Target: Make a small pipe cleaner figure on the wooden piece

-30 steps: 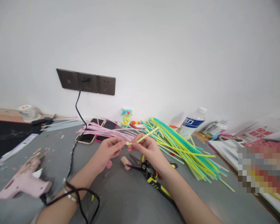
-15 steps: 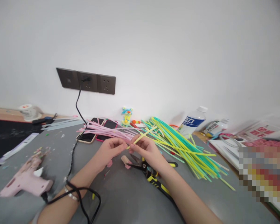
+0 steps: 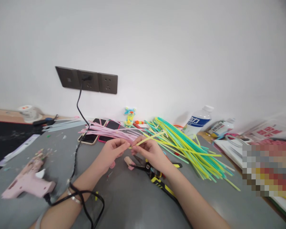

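Observation:
A pale yellow pipe cleaner (image 3: 149, 138) is pinched near its lower left end by both hands, which almost meet. My left hand (image 3: 114, 150) has thumb and forefinger closed at its tip. My right hand (image 3: 148, 150) grips it just beside that, and the free length slants up to the right. Beneath my right hand lie black-and-yellow pliers (image 3: 158, 181), their jaws beside a small pink block (image 3: 129, 163). Behind my hands is a bundle of pink pipe cleaners (image 3: 109, 133).
Yellow and green pipe cleaners (image 3: 193, 149) spread to the right, near a water bottle (image 3: 198, 121). A pink glue gun (image 3: 28, 184) lies left, its black cord (image 3: 74, 162) crossing my left forearm. Two phones (image 3: 89, 138) and a small colourful figure (image 3: 129, 117) are at the back.
The pipe cleaner has tilted flatter, its free end lower and farther right. Both hands keep their pinch close together. The camera view has shifted slightly.

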The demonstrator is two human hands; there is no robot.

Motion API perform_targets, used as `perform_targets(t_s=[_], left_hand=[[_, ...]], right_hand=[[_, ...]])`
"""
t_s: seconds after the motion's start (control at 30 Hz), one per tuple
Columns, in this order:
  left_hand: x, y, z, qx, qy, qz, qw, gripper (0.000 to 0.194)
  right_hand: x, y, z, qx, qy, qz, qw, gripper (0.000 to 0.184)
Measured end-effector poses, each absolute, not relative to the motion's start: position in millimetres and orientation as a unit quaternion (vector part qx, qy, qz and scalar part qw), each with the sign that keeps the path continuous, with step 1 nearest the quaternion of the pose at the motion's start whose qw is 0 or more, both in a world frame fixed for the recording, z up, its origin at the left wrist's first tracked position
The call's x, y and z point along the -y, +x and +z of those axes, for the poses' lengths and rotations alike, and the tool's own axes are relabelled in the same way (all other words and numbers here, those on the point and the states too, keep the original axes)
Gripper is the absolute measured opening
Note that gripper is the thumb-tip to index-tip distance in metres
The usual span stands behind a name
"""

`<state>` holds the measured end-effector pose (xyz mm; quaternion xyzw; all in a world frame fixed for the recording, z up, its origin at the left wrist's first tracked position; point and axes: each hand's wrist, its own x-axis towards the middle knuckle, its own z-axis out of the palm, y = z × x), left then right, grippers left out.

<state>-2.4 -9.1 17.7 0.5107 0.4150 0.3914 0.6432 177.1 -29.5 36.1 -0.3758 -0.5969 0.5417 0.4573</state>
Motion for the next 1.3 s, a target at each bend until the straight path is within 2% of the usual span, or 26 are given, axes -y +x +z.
perform_targets(t_s=[0.13,0.3,0.5,0.77,1.03,1.3], left_hand=[[8.7,-3.5,17.2,-0.412,0.498,0.391,0.655,0.040],[8.7,-3.9,17.0,-0.395,0.499,0.403,0.658,0.033],[11.3,-5.3,24.4,-0.411,0.545,0.356,0.638,0.033],[11.6,-6.5,30.1,-0.419,0.636,0.279,0.585,0.035],[11.0,-2.2,22.6,-0.448,0.502,0.378,0.635,0.043],[10.9,-2.5,19.9,-0.420,0.511,0.395,0.637,0.038]], right_hand=[[28.1,177.2,36.2,0.580,-0.378,0.528,0.493,0.026],[27.9,176.6,34.8,0.577,-0.375,0.537,0.487,0.027],[29.5,180.3,36.9,0.595,-0.378,0.552,0.445,0.023],[28.7,192.6,40.8,0.616,-0.378,0.598,0.346,0.021],[26.2,184.8,35.6,0.570,-0.372,0.545,0.489,0.022],[29.0,181.6,37.1,0.590,-0.382,0.536,0.467,0.021]])
